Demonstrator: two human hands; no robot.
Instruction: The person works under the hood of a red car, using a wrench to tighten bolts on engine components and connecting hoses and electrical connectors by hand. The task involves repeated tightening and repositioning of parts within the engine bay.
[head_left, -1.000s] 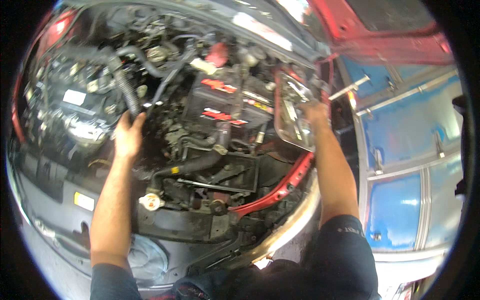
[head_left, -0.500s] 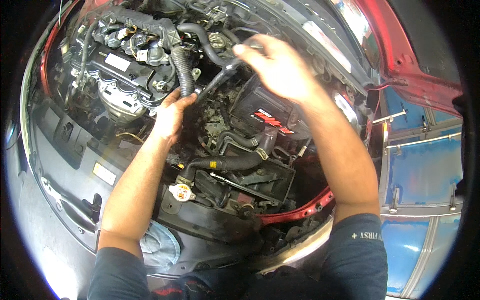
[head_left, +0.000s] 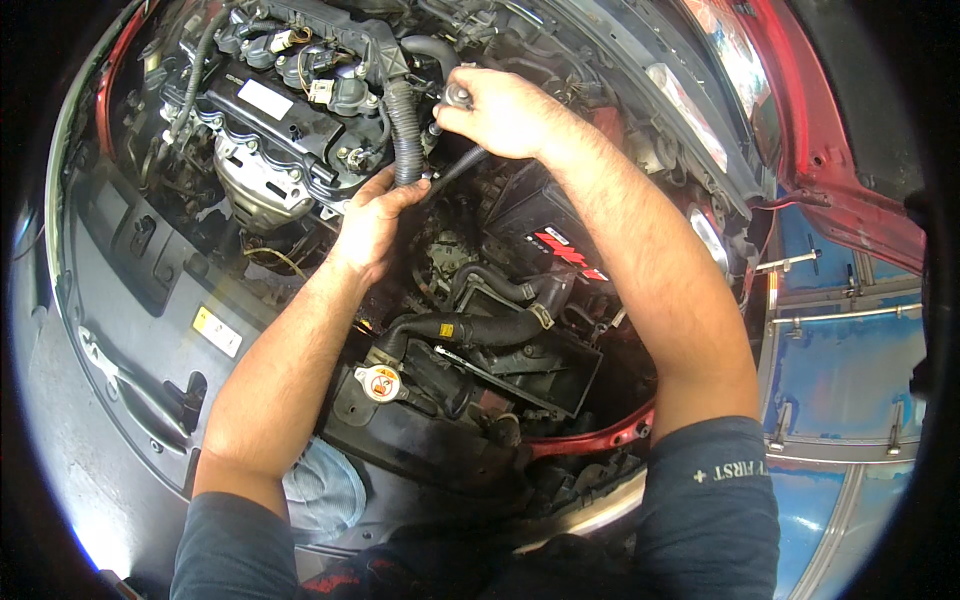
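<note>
Over the engine bay, my right hand (head_left: pixel 498 113) is closed around a metal tool that looks like a ratchet (head_left: pixel 459 96); its round head shows beside the thumb, and the rest is hidden in the palm. My left hand (head_left: pixel 368 232) is lower and to the left, at the lower end of a ribbed black conduit (head_left: pixel 405 130). Its thumb and fingers are pinched together near a small shiny metal part (head_left: pixel 430 178), but what they grip is hidden. A dark hose or bar (head_left: pixel 462 165) runs between the two hands.
The engine cover (head_left: pixel 290 125) lies to the left, a black battery (head_left: pixel 530 220) to the right. Nearer me are a thick black radiator hose (head_left: pixel 480 328), a radiator cap (head_left: pixel 379 384) and an open black box (head_left: pixel 585 370). A blue-grey cloth (head_left: pixel 325 490) lies by my left elbow.
My right hand has swung left, closer to my left hand, and is sharper now. My left hand stays by the ribbed conduit. The whole view has shifted a little.
</note>
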